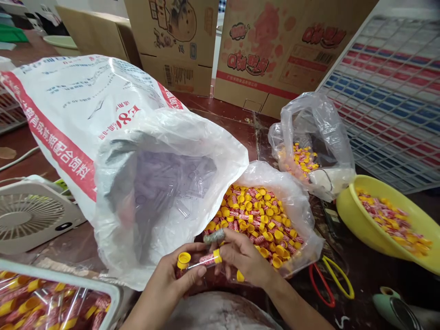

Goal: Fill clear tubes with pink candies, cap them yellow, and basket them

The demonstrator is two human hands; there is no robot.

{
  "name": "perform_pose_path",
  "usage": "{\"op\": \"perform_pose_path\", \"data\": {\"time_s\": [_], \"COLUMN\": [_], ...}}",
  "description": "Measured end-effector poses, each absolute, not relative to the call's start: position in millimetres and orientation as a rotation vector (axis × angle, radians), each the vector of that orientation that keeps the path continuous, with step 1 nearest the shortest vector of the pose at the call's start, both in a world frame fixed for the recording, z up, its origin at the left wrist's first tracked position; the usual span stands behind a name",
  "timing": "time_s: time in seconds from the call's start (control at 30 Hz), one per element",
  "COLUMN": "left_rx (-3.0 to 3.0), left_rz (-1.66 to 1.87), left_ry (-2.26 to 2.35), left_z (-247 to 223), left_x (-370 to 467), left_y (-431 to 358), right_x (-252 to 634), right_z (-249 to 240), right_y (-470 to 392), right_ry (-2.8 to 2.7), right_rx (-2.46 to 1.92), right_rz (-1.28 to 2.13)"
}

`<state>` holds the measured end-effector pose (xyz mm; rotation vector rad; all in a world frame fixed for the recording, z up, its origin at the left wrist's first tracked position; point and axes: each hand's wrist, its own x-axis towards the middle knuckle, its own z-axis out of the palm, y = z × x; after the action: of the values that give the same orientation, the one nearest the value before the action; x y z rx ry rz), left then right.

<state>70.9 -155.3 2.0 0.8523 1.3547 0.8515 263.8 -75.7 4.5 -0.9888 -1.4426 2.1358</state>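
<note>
My left hand (pixel 178 275) is closed around a clear plastic tube (pixel 195 265), which lies sideways. A second yellow cap (pixel 184 260) shows by the left fingers; whether it sits on another tube is hidden. Pinched between my right hand's (pixel 244 259) fingers is the yellow cap (pixel 217 256) at the tube's right end, with a red-and-white patterned piece (pixel 206 260) inside the tube. A grey-green wrap (pixel 213 236) covers one right fingertip. Behind my hands lies an open clear bag (pixel 299 215) full of yellow caps with red-and-white pieces. The large white sack (pixel 113 183) beside it holds clear empty tubes (pixel 172 183).
A white bin (pixel 115 293) of capped tubes stands front left, below a small fan (pixel 25 215). At right are a yellow basin (pixel 350 208), another plastic bag (pixel 326 119) and red-and-yellow scissor-like handles (pixel 323 284). Cardboard boxes (pixel 254 82) and a white wire rack (pixel 388 151) line the back.
</note>
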Motion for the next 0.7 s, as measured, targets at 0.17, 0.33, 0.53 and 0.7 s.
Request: {"op": "perform_pose_path", "data": {"time_s": [0.17,0.33,0.53,0.7], "left_rx": [0.943,1.174,1.402,1.400], "left_rz": [0.689,0.561,0.390,0.428], "left_ry": [1.393,1.505,1.556,1.505], "left_z": [4.6,5.1,3.6,5.2], "left_x": [71.1,72.6,81.5,87.3], "left_y": [-157.4,-158.1,-155.2,-156.8], "right_x": [263.4,262.9,254.3,257.8], "right_z": [6.0,20.0,22.9,19.1], "right_y": [-80.4,-82.2,-89.8,-90.2], "right_ry": [-1.459,-1.737,-1.927,-1.808], "right_rx": [-1.069,-1.088,-0.982,-0.968], "right_rz": [1.992,1.704,1.628,1.734]}}
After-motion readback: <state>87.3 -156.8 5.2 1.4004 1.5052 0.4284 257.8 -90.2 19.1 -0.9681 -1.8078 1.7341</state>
